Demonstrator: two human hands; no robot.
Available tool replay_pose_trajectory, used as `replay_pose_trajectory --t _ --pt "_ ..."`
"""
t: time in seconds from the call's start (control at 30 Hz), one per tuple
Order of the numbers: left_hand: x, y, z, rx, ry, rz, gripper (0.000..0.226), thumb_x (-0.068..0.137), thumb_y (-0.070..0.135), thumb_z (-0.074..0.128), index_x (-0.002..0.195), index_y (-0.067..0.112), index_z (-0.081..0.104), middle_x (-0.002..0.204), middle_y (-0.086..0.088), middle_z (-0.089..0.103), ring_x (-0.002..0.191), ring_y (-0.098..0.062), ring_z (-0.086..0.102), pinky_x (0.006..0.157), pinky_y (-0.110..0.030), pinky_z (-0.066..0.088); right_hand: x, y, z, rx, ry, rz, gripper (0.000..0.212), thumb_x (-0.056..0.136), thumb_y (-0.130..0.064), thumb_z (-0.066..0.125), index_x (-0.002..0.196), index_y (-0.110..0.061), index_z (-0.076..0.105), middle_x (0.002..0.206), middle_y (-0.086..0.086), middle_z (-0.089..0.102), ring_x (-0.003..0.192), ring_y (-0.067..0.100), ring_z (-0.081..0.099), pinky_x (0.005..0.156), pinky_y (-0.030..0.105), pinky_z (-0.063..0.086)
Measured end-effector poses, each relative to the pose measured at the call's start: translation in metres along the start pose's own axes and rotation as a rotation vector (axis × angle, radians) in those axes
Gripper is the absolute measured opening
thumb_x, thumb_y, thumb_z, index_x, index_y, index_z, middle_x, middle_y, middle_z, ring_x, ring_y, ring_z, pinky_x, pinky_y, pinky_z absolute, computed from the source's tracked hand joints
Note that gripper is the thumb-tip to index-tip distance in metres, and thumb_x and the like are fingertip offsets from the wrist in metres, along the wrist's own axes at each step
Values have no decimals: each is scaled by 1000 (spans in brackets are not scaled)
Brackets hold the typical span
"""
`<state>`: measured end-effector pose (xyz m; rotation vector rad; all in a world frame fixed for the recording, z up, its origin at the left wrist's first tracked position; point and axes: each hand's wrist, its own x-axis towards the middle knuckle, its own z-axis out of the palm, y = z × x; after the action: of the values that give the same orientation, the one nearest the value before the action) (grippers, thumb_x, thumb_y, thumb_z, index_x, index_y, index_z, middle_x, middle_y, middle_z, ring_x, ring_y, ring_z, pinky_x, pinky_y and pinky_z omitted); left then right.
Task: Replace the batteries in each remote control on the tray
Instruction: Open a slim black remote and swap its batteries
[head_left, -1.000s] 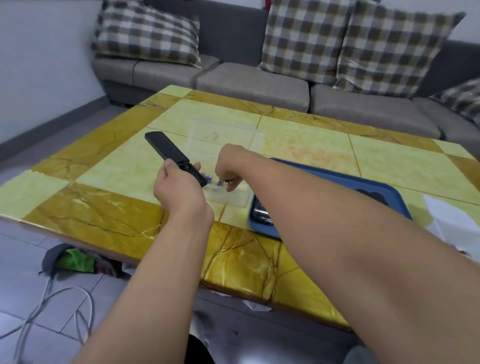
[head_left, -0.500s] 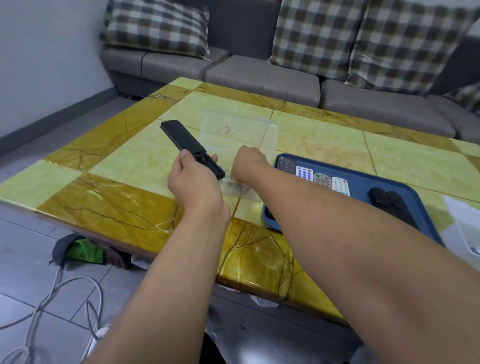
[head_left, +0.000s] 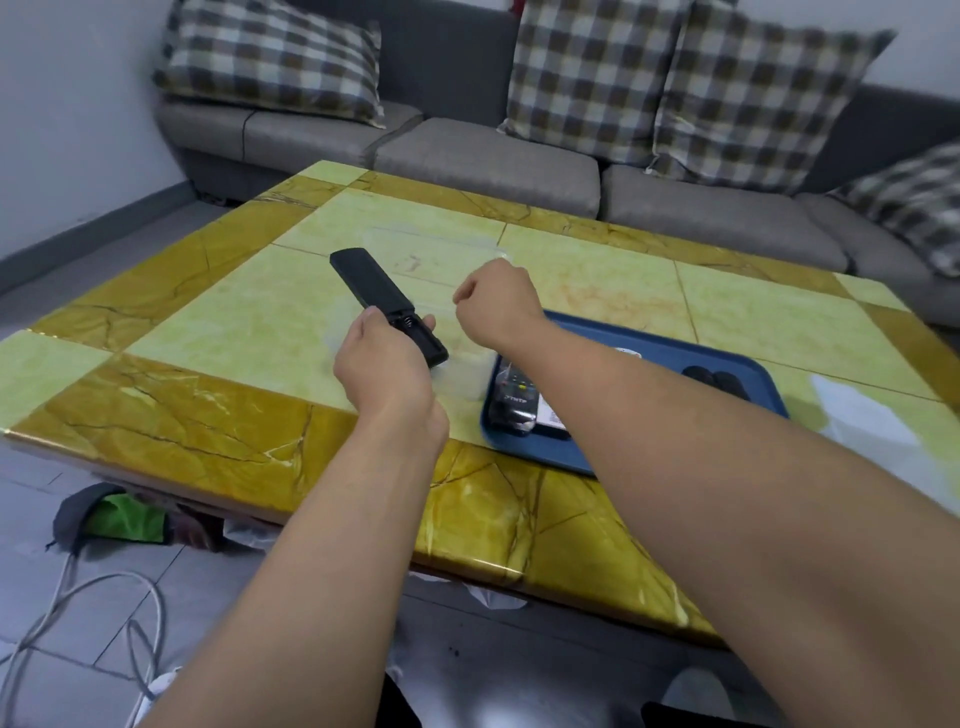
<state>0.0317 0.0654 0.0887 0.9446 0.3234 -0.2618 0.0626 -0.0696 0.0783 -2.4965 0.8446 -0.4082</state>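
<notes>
With the left hand (head_left: 382, 358) gripping the long black plastic remote (head_left: 387, 304), its battery bay up, the curled right hand (head_left: 496, 301), contents unseen, should seat cells by polarity.

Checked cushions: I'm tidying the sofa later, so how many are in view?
4: one cushion at the sofa's left end, two side by side in the middle, one at the right edge, partly cut off.

a yellow-green and ochre marble-look table (head_left: 218, 426) stands before a grey sofa (head_left: 488, 156) bearing checked cushions (head_left: 270, 57), three along the back and a fourth at the far right. on the tiled floor under the table's near left edge lies a grey and green bundle (head_left: 117, 519), with white cables (head_left: 78, 618) looping just beside it
</notes>
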Motion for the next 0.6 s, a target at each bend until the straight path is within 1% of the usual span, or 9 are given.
replay_pose_trajectory --t 0.03,0.1,0.2,0.3,0.37,0.43,0.5,0.53,0.6 --pt "-4 -3 2 20 -25 -13 21 105 14 41 93 23 57 96 -4 71 70 -15 72 77 -35 58 -5 5 -10 37 36 -28 25 84 -5 53 93 -13 75 100 3 72 91 20 64 75 25 53" --pt "-19 -14 11 79 -110 -62 22 104 12 40 92 19 57 94 -5 71 71 -17 71 70 -32 54 -17 21 -34 52 110 -74 29 85 -6 52 97 -19 74 98 1 72 91 20 64 75 23 48" --pt "-40 -34 23 190 -256 -154 28 103 11 41 85 16 62 78 -2 72 63 -15 68 62 -27 51 -36 58 -67 33 224 -63 30 86 -14 52 106 -28 69 93 -2 71 87 20 64 75 30 51" --pt "-60 -62 35 310 -373 -226 26 105 15 40 96 13 65 87 -7 72 74 -17 69 73 -34 52 -61 118 -105 96 315 95 31 87 -14 52 112 -26 65 85 -5 69 81 19 64 71 33 54" --pt "-74 -83 42 408 -464 -242 25 107 19 39 107 14 63 98 -10 73 78 -17 71 71 -35 53 -82 164 -135 89 362 216 30 87 -10 51 110 -23 65 84 -2 69 80 20 64 70 33 56" --pt "-83 -100 45 480 -543 -241 24 107 19 38 110 14 62 104 -7 73 81 -15 73 70 -37 57 -102 205 -161 39 387 335 31 87 -8 48 110 -20 65 90 3 67 82 23 63 71 35 56" --pt "-92 -116 50 544 -600 -240 24 107 19 39 107 15 62 105 -5 73 85 -17 75 78 -41 58 -122 243 -189 -85 360 478 27 87 -5 49 106 -15 66 96 5 60 89 27 61 71 34 54" --pt "-94 -122 52 561 -616 -235 24 107 19 39 107 15 63 107 -6 74 86 -18 75 80 -42 58 -130 258 -199 -156 316 540 21 88 -5 51 99 -10 67 98 8 59 90 30 62 67 33 52" --pt "-99 -134 58 578 -654 -234 25 107 20 40 116 13 62 109 -6 74 88 -20 75 76 -36 57 -142 287 -218 -251 183 641 11 87 -6 55 76 -7 59 97 15 66 81 31 62 59 31 50"
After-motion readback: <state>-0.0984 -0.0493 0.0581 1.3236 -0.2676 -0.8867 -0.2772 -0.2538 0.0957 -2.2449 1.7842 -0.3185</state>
